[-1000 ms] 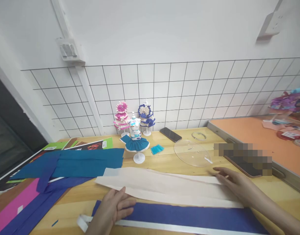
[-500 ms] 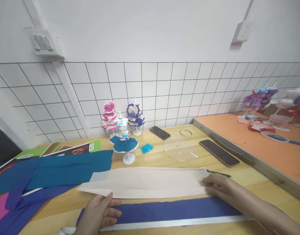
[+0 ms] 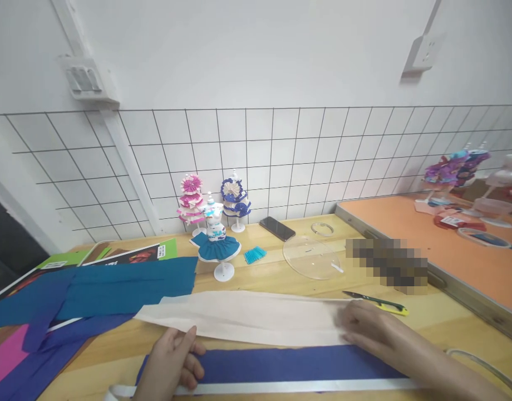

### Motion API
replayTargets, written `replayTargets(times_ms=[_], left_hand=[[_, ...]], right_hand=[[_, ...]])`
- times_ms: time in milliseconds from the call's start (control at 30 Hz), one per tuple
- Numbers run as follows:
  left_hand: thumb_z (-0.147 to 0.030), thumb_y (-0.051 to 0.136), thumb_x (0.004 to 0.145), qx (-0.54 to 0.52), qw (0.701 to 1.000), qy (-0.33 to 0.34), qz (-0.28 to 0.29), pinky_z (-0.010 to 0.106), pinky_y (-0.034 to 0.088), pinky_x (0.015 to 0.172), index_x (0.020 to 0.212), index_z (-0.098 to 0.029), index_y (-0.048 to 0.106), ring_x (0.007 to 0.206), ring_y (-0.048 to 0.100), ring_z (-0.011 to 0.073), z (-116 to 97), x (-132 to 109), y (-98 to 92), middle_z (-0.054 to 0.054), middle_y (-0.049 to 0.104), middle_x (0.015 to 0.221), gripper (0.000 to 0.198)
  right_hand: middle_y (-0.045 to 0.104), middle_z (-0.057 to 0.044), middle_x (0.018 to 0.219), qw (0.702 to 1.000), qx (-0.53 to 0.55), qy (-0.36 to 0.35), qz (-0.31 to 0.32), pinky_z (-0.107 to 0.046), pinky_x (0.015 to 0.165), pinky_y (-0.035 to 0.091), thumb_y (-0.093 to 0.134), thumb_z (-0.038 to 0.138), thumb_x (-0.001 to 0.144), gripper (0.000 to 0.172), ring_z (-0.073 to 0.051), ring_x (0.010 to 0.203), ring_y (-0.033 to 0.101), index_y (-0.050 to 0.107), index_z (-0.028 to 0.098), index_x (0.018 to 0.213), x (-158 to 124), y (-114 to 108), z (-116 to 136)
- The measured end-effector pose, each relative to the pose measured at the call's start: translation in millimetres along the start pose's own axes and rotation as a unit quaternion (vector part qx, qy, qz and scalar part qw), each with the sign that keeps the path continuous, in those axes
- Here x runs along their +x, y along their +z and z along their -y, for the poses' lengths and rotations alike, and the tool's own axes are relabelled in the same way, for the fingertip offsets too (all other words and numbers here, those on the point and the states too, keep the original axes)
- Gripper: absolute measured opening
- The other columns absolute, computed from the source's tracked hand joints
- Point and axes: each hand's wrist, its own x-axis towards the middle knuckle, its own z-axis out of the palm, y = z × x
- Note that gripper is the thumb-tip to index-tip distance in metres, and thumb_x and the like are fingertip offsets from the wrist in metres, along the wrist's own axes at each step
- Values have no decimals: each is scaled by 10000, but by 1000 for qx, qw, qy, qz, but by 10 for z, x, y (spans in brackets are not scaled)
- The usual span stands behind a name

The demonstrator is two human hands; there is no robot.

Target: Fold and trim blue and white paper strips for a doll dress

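Observation:
A long cream strip (image 3: pixel 256 317) of thin, paper-like material stretches across the table in front of me. My right hand (image 3: pixel 368 328), slightly blurred, pinches its right end. My left hand (image 3: pixel 172 359) is open near the strip's lower left edge, thumb apart from loosely bent fingers; whether the thumb touches the strip cannot be made out. Below lies a dark blue strip (image 3: pixel 289 366) with a white band along its near edge, partly under both hands. Yellow-handled scissors (image 3: pixel 389 305) lie just beyond my right hand.
A small dress form (image 3: pixel 216 239) with a teal skirt stands behind the strip, near pink and blue ones. Teal sheets (image 3: pixel 131 284) lie left. A clear disc (image 3: pixel 310 256), a phone (image 3: pixel 276 228) and a pixelated patch are farther back. An orange board (image 3: pixel 398 214) borders the right.
The cream strip's right end has shifted slightly left and towards me with my right hand, exposing more of the scissors. The left hand's fingers are a little more bent.

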Motion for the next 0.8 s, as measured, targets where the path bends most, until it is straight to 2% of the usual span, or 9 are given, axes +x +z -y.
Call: replayTargets(times_ms=[100,200,267,400,467,633,733,800], left_hand=[[-324,679,670,-5,1000,-9,-2,180,363,248,636,-201,388,308,519,118,-41,-20,8,-13,594,501,318],[-319,697,653,-14,1000,-17,7,194,378,260,650,-198,396,320,534,129,-82,-54,20,-11,600,524,325],[-342,721,625,-27,999,-22,19,200,385,272,668,-195,406,333,548,139,-107,-77,22,-10,602,535,350],[-361,740,601,-46,998,-32,38,204,412,311,691,-185,426,384,582,144,-156,-126,7,9,624,586,372],[-356,738,611,-51,997,-37,42,201,427,334,702,-177,439,414,594,137,-180,-152,0,28,643,635,360],[-337,686,689,-40,996,-62,51,173,426,357,707,-153,457,436,590,101,-221,-206,3,70,670,698,294],[-355,674,701,-46,993,-82,65,164,415,357,708,-151,452,432,588,93,-223,-214,-6,88,685,713,302],[-382,672,696,-60,992,-88,72,162,404,348,724,-158,444,438,598,102,-213,-205,-21,91,693,724,321]], right_hand=[[605,-77,1009,999,-9,-11,-39,-336,811,453,407,387,891,279,-221,938,563,607,228,1003,121,1,-7],[592,-116,1041,990,-95,-48,-96,-386,835,431,408,338,892,295,-242,962,544,591,191,1070,320,84,-89],[599,-135,996,982,-139,-62,-111,-391,800,437,416,281,878,294,-245,922,549,585,154,1082,459,158,-153],[612,-93,791,980,-155,-79,-99,-343,683,438,400,219,871,253,-216,761,557,650,182,874,639,226,-196],[607,-86,766,978,-161,-77,-110,-351,680,427,376,212,882,282,-220,750,549,650,193,818,672,205,-186],[621,-92,831,973,-168,-53,-150,-388,721,426,373,203,876,264,-245,801,553,637,191,885,704,115,-234],[614,-125,982,969,-172,-45,-174,-428,788,424,389,208,868,272,-279,933,542,605,174,1031,684,112,-225],[583,-129,1090,968,-161,-68,-183,-439,843,411,393,234,885,296,-279,1018,515,558,191,1126,635,139,-138]])
